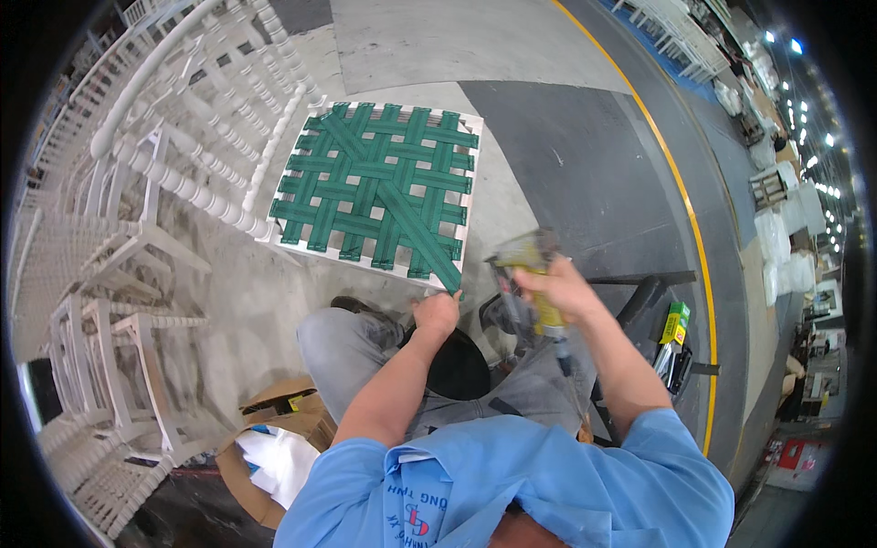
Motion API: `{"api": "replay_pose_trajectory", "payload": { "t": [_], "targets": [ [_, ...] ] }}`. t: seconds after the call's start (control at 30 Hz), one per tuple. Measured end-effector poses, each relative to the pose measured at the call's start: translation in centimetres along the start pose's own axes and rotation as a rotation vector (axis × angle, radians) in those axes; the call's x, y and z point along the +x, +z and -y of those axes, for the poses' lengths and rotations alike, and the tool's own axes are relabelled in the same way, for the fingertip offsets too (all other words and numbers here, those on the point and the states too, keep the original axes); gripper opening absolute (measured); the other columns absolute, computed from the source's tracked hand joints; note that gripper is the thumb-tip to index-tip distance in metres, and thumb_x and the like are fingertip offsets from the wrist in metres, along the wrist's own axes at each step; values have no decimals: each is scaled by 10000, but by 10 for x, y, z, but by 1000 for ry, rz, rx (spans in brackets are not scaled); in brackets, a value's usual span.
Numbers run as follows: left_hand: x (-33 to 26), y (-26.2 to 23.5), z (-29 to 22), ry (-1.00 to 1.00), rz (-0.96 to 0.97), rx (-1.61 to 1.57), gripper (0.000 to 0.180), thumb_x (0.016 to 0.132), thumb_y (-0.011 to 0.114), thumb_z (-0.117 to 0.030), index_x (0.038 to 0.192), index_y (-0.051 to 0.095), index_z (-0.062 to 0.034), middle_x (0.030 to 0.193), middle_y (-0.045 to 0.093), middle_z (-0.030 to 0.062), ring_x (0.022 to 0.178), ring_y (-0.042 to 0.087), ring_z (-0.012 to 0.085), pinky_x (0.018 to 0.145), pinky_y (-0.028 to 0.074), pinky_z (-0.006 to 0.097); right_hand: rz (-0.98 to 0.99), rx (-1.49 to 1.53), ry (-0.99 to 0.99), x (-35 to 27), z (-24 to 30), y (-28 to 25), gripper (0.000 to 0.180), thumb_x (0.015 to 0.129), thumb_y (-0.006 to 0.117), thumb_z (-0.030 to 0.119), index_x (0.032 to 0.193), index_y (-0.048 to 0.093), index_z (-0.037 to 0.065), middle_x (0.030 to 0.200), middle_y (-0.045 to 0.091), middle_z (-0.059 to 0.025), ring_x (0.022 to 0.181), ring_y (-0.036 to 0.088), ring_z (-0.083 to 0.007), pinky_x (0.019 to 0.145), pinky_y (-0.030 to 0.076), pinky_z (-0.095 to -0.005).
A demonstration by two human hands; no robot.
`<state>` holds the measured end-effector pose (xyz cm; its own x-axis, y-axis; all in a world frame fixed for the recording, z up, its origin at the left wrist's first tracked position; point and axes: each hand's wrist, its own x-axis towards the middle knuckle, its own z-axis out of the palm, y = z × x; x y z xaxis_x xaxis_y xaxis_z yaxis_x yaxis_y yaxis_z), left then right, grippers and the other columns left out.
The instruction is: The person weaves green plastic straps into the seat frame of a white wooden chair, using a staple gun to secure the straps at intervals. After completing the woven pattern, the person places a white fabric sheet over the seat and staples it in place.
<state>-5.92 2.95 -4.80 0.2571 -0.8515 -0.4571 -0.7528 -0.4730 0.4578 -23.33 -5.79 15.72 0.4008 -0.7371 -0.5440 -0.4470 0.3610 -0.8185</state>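
A white chair seat frame (472, 146) stands before me, with green webbing (373, 171) woven across it in a lattice. One green strap (416, 233) runs diagonally over the weave to the near right corner. At that corner my left hand (437, 313) is closed, pinching the strap's end against the frame. To the right of the corner, apart from the seat, my right hand (564, 290) grips a yellow air staple gun (546, 315), smeared by motion. Its nose points toward the far left, and a hose fitting hangs below its handle.
White chairs with turned spindles (146, 247) crowd the left side. An open cardboard box (239, 466) with white material sits at lower left. Right of my knee, a green-yellow box (674, 321) lies beside dark metal bars (644, 301). A yellow line (671, 164) crosses the floor.
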Motion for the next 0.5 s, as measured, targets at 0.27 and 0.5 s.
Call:
{"api": "replay_pose_trajectory", "payload": {
  "t": [0.27, 0.5],
  "targets": [
    [2, -2, 9, 7, 60, -59, 601, 1065, 388, -527, 1099, 765, -61, 1108, 753, 192, 1128, 692, 365, 1167, 302, 620, 103, -195, 25, 70, 7, 75, 337, 955, 736, 231, 1166, 613, -1, 906, 699, -68, 544, 592, -127, 477, 493, -293],
    [7, -2, 13, -16, 129, -76, 550, 1039, 451, -542, 1220, 739, -111, 1244, 715, 190, 1257, 625, 364, 1193, 268, 620, 52, -329, 13, 78, 3, 89, 343, 942, 751, 224, 1148, 625, -19, 827, 694, -81, 534, 605, -143, 458, 488, -306]
  ]
}}
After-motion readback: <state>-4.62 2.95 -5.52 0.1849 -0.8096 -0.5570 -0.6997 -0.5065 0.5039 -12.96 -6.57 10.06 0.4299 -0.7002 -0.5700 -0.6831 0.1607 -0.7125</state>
